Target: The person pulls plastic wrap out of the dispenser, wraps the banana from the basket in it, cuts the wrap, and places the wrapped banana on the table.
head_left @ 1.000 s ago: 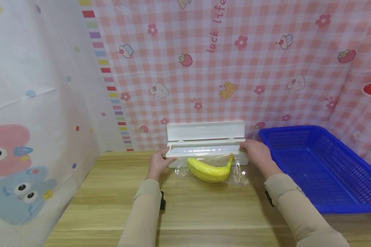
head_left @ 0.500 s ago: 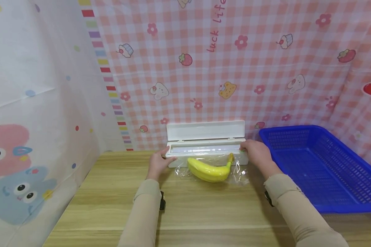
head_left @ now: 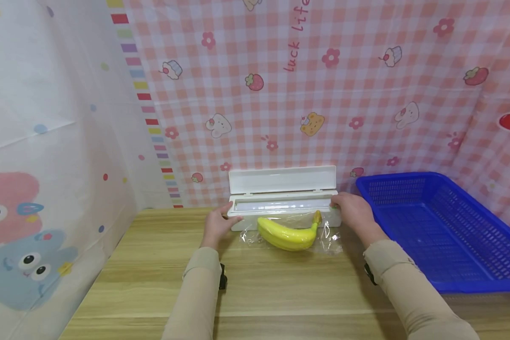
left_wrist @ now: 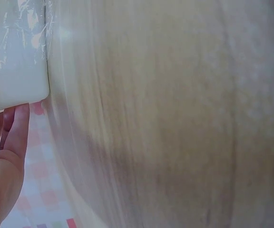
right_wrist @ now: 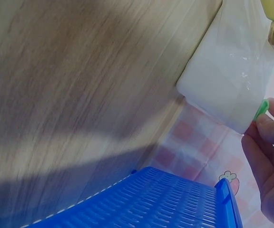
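A long white cling film dispenser [head_left: 243, 222] stands at the back of the table, its lid [head_left: 282, 180] raised against the cloth behind. My left hand [head_left: 216, 226] grips its left end, thumb in front; in the left wrist view the fingers [left_wrist: 19, 126] touch the end wall. At the other end, my right hand [head_left: 357, 215] pinches a small green cutter slider [right_wrist: 262, 109] between thumb and fingers. A yellow banana [head_left: 286, 234] lies before the dispenser, its stem to the right. Clear cling film [head_left: 330, 238] spreads around it and up to the dispenser.
A blue plastic basket [head_left: 486, 222] stands on the right, close to my right forearm. The wooden table [head_left: 297, 293] extends in front. A pink checked cloth [head_left: 276, 104] hangs behind, and a white printed cloth [head_left: 89, 156] hangs on the left.
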The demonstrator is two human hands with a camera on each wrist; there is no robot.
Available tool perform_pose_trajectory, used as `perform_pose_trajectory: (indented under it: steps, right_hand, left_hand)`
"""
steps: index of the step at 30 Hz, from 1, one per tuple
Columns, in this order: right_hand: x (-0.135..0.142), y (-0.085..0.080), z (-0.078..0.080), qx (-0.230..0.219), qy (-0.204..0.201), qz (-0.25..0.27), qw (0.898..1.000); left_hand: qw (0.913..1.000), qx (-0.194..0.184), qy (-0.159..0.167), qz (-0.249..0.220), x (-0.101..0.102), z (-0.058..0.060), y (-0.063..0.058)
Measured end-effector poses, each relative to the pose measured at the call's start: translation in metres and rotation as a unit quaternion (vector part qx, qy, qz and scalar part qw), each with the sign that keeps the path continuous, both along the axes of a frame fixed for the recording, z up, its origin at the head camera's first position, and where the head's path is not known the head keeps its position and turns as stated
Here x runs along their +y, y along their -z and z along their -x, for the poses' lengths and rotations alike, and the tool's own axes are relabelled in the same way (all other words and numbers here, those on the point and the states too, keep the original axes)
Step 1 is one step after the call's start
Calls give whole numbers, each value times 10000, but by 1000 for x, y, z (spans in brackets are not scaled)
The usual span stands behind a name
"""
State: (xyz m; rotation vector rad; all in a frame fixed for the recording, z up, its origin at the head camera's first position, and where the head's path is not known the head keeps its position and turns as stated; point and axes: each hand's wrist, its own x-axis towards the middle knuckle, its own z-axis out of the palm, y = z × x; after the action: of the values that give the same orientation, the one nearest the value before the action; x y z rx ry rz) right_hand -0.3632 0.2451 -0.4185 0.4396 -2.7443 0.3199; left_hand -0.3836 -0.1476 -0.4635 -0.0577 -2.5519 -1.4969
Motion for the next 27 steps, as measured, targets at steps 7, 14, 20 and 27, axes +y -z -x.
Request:
perform_pose_trajectory:
  steps: [7,14,20,27]
  right_hand:
    - [7,0,-3,41,54,125,9999]
    - [7,-1,-3,7,102,134,9999]
    - [7,-2,-4,-64,170,246,9995]
    - [3,-3,-9,-84,213,330,9992]
  left_hand:
    - [9999,99,44,-21,0,-4,-2]
    - [10000,16,48,80,1,-5,-5]
    - [9998,62,158,138,0,-5,-6]
    - [9993,162,247,225,-1,-5,-5]
